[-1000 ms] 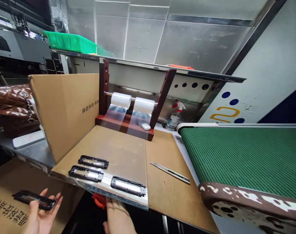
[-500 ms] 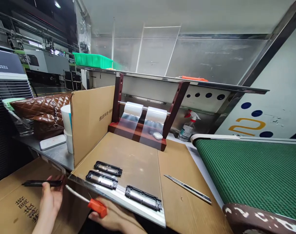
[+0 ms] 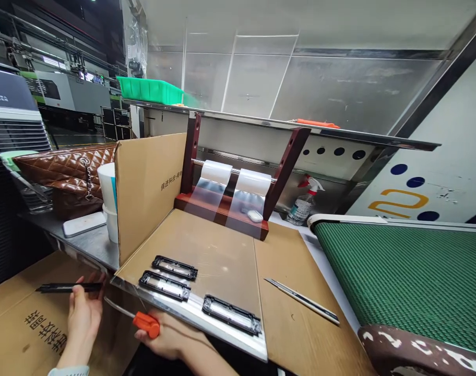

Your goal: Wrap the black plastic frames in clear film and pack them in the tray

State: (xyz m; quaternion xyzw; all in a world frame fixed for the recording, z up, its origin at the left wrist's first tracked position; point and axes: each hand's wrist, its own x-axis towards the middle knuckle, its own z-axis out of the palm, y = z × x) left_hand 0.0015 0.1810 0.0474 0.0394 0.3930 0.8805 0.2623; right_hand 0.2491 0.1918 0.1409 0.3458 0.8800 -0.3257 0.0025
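Observation:
My left hand (image 3: pixel 84 313), at the lower left, is closed around one end of a long black plastic frame (image 3: pixel 68 288) held level beyond the table's front edge. My right hand (image 3: pixel 170 335) grips an orange-handled tool (image 3: pixel 147 325) with a thin, bent metal stem. That stem points left, its tip close to the fingers of my left hand. On the clear-covered cardboard work surface lie three similar black frames: a back one (image 3: pixel 174 267), one just before it (image 3: pixel 164 285), and another (image 3: pixel 231 314) farther right.
A slim utility knife (image 3: pixel 301 301) lies on cardboard to the right. Behind stands a dark red holder (image 3: pixel 222 216) with two film rolls (image 3: pixel 253 183). A green conveyor belt (image 3: pixel 402 271) runs along the right. An upright cardboard panel (image 3: pixel 150 193) separates off a brown bag (image 3: pixel 69 169).
My right hand has moved slightly left and up, bringing the tool's stem nearer to my left hand. The black frame stays in my left hand, turned a little. The view has shifted slightly.

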